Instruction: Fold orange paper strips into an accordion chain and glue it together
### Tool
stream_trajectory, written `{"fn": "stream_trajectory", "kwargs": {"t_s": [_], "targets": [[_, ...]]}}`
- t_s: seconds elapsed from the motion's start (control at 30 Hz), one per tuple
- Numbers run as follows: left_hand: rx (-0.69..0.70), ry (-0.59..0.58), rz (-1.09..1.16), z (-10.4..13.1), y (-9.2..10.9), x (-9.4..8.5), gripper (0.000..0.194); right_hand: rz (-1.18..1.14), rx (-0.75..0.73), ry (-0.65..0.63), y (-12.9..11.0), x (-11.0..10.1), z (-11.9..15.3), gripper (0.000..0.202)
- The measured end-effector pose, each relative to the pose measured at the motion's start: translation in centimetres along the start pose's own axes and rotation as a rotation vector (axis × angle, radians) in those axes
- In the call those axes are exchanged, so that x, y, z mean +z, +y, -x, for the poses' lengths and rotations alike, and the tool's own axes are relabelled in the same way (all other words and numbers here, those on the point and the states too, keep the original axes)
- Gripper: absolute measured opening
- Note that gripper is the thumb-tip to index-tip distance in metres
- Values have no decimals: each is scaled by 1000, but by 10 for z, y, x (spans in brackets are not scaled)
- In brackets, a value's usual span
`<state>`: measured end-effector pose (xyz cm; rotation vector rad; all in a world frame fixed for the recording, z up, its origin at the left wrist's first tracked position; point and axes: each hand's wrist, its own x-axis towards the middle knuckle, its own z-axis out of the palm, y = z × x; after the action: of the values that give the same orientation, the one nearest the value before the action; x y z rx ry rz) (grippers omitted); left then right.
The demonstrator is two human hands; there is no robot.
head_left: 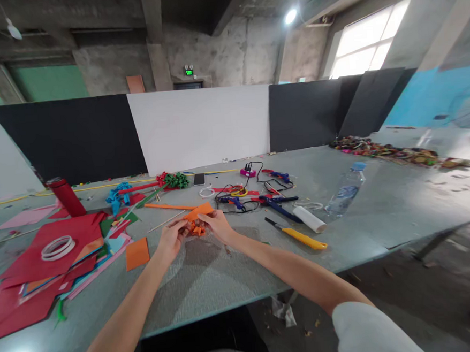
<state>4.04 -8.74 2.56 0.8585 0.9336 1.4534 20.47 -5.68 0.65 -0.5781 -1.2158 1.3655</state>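
An orange paper piece (199, 211) is between my two hands, above the grey table. My left hand (175, 235) pinches its left side, fingers closed. At its right side my right hand (217, 224) grips it with thumb and fingers. Crumpled orange paper (198, 230) hangs or lies just below, between the hands; its exact attachment is unclear. Behind the hands lies an orange stick (168, 207), with a thin wooden stick (165, 221) nearby. A flat orange sheet (137, 253) rests on the table to the left of my left hand.
Red sheets (47, 248) with white tape rolls (58, 248) and a red flask (66, 197) are at left. Green and red paper flowers (176, 180) lie behind. To the right are glue guns (232, 202), a yellow cutter (304, 238), a white roll (309, 219) and a bottle (346, 189).
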Motion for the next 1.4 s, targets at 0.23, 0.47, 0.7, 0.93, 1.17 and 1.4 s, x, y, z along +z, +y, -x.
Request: {"fn": "stream_trajectory", "kwargs": {"t_s": [0.23,0.47,0.7,0.93,1.17,1.4], "targets": [[-15,6,82,3,-4,6,20,5,-22,93,4,2,2,26],[-121,-15,135,1,0,2,8,-60,-6,-30,-5,4,2,27],[-215,-74,142,1,6,2,8,-58,9,-215,-16,-7,-1,31],[-164,-137,108,5,6,3,8,-36,-27,-188,-16,-10,-5,34],[-7,-203,17,9,8,8,26,-129,-47,-111,-17,-11,-7,26],[340,-205,-428,14,3,10,45,-96,-20,-114,-20,-9,-6,30]]}}
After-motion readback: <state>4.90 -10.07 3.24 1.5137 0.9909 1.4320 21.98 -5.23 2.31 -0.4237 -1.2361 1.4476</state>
